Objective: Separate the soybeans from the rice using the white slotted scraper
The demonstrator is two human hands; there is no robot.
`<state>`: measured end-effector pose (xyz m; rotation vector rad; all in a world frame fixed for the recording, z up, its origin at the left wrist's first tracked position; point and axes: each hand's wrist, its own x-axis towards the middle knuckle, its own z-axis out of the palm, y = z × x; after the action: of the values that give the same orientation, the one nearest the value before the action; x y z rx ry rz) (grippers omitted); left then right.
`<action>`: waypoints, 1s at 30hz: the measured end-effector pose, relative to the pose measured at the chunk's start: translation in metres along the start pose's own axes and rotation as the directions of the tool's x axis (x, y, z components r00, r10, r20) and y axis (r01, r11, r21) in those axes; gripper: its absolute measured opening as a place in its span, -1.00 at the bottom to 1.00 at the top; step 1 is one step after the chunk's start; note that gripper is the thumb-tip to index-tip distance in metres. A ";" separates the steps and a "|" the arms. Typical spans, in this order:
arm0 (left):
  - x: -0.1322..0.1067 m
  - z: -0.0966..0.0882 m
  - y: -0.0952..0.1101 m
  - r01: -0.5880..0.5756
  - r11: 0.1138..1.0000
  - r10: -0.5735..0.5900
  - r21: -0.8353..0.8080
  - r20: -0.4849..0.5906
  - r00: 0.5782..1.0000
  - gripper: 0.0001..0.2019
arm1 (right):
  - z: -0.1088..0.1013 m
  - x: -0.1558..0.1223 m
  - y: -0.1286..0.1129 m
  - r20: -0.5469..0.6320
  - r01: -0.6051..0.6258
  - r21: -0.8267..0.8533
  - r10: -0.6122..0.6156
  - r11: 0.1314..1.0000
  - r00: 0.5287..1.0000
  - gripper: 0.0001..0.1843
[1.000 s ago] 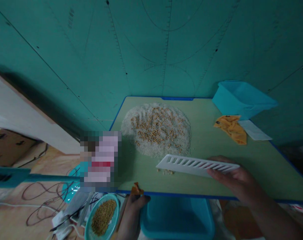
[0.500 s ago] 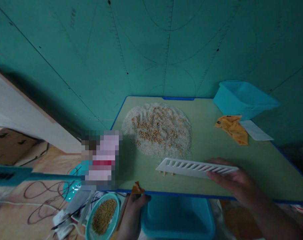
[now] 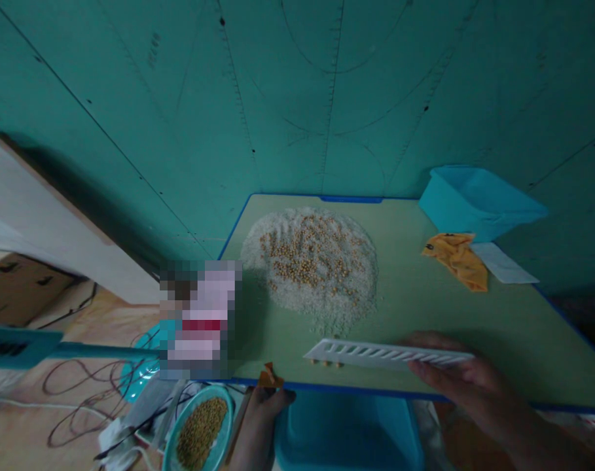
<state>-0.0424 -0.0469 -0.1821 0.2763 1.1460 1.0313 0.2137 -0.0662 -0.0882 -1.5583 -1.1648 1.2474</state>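
Note:
My right hand (image 3: 454,366) is closed around one end of a white slotted plastic strip (image 3: 370,352), thumb on the near side. The strip stands on its long edge on the board, with several loose round beans (image 3: 325,364) by its near left side. Beyond it lies a flat heap of white rice-like grains (image 3: 290,297) with tan beans (image 3: 304,267) scattered over it. My left hand (image 3: 262,412) is closed at the board's front edge, beside a small orange-brown scrap (image 3: 268,378); what its fingers grip is hidden.
The blue-edged board (image 3: 405,288) meets a green wall. A turquoise bin (image 3: 478,209), an orange cloth (image 3: 457,258) and a white sheet (image 3: 506,263) lie at the right. Below the front edge are a blue tub (image 3: 349,428) and a bowl of tan grains (image 3: 201,432). A pixelated patch covers the left edge.
My right hand has drawn the strip towards me, and a thin trail of grains now reaches down from the heap. My left hand stays at the board's edge. The view has shifted slightly.

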 end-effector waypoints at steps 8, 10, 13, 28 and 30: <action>-0.006 0.002 0.008 0.088 0.995 -0.091 0.036 0.070 0.993 -0.66 | 0.001 -0.005 0.002 0.035 -0.011 0.028 0.010 1.000 0.999 -0.78; -0.007 0.003 0.009 0.106 0.994 -0.108 0.030 0.066 0.992 -0.64 | 0.001 -0.006 0.003 0.039 0.003 0.021 -0.004 1.000 0.999 -0.79; -0.009 0.005 0.011 0.070 0.997 -0.073 0.037 0.088 0.993 -0.70 | 0.001 -0.008 0.003 0.032 0.024 -0.003 -0.024 1.000 0.999 -0.78; 0.010 -0.003 -0.001 -0.031 0.994 0.035 0.105 -0.037 0.999 -0.82 | 0.007 -0.018 0.015 -0.014 0.127 0.003 -0.127 0.992 0.992 -0.80; 0.015 -0.005 -0.003 -0.050 0.992 0.056 0.119 -0.048 0.997 -0.77 | 0.007 -0.020 0.020 -0.046 0.125 0.029 -0.123 0.992 0.991 -0.80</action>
<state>-0.0446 -0.0381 -0.1956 0.3771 1.2542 1.0237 0.2081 -0.0897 -0.1038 -1.4600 -1.1888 1.1394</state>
